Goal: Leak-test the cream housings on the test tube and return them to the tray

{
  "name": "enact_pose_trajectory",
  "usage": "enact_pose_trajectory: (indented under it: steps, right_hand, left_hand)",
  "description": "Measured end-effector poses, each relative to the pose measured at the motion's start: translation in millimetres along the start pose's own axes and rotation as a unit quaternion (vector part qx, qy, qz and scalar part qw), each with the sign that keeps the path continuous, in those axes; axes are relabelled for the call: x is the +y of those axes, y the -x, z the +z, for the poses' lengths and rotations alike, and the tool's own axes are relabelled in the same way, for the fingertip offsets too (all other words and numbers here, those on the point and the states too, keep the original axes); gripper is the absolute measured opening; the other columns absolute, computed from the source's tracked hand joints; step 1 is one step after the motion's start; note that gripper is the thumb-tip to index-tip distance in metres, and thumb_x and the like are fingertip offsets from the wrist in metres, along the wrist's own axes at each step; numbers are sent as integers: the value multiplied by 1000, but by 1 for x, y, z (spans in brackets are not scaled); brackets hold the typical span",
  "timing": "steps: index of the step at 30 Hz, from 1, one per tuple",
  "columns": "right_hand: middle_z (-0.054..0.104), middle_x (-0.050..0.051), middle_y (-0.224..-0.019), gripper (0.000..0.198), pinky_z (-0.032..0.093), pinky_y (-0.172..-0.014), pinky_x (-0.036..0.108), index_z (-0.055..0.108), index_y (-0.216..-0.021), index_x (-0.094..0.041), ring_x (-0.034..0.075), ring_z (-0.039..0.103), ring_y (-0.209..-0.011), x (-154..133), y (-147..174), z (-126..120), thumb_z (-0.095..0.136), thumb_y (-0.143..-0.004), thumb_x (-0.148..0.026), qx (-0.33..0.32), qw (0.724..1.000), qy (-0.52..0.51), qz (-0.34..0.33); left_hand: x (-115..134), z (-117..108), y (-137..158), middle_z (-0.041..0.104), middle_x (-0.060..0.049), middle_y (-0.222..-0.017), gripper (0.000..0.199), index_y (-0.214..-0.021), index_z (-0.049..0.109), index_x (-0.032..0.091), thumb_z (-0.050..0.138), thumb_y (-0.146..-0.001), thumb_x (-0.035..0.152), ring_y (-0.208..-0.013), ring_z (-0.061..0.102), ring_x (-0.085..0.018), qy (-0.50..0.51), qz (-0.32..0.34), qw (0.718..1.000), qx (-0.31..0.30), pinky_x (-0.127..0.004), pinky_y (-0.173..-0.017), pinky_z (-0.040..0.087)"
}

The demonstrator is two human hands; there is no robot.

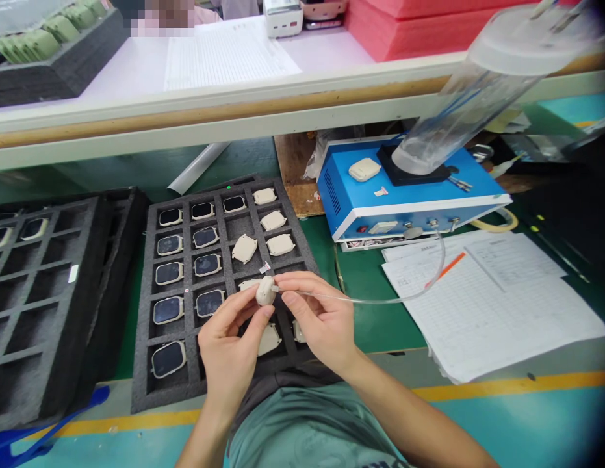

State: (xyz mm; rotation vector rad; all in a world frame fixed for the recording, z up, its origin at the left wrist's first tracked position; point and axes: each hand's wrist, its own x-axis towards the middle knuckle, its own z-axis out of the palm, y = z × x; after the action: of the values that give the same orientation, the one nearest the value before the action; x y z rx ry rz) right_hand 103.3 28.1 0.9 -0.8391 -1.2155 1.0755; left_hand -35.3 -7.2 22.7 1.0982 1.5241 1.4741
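Between the thumb and fingers of my left hand [232,335] is a cream watch case [266,291], tilted on its side. My right hand [321,315] pinches the end of a clear thin tube [373,301] against the side of that case. The tube curves over to a blue machine [414,192] at the right. Below both hands lies a dark grey foam tray [142,338]. Its left pockets hold watches with dark screens [168,310]; its right pockets hold cream cases lying back up [245,248]. My hands cover some of the lower pockets.
Another cream watch case [364,169] and a clear cylinder [458,120] stand on the machine. Printed sheets [502,312] with an orange pen [446,268] lie at the right. More foam trays [82,286] are stacked at the left. A shelf edge [234,117] crosses above the bench.
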Motion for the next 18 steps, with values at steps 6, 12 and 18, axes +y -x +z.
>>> enact_pose_trajectory:
  steps: [6, 12, 18]
  right_hand:
    - [82, 7, -105, 18, 65, -89, 31, 83, -100, -26, 19, 78, -98, 1, -5, 3, 70, -96, -14, 6, 1000, -13, -24]
    - [82, 8, -103, 15, 65, -87, 28, 83, -100, -23, 18, 79, -98, 5, -11, 3, 71, -96, -14, 5, 998, 0, -55]
    - [82, 7, -103, 14, 65, -85, 27, 83, -100, -23, 18, 79, -97, 5, -10, 4, 72, -96, -16, 8, 998, -4, -57]
  left_hand:
    - [0, 0, -1, 85, -5, -108, 27, -105, 87, 27, 90, -79, 27, -94, 82, -22, -22, 7, 1000, 13, -30, -88, 68]
    - [-2, 1, -6, 86, -5, -103, 30, -102, 87, 24, 92, -73, 29, -88, 83, -21, -37, 16, 998, 41, -24, -87, 66]
    - [-2, 1, -7, 86, -5, -101, 32, -100, 87, 22, 93, -70, 31, -85, 84, -20, -37, 14, 998, 41, -21, -84, 65]
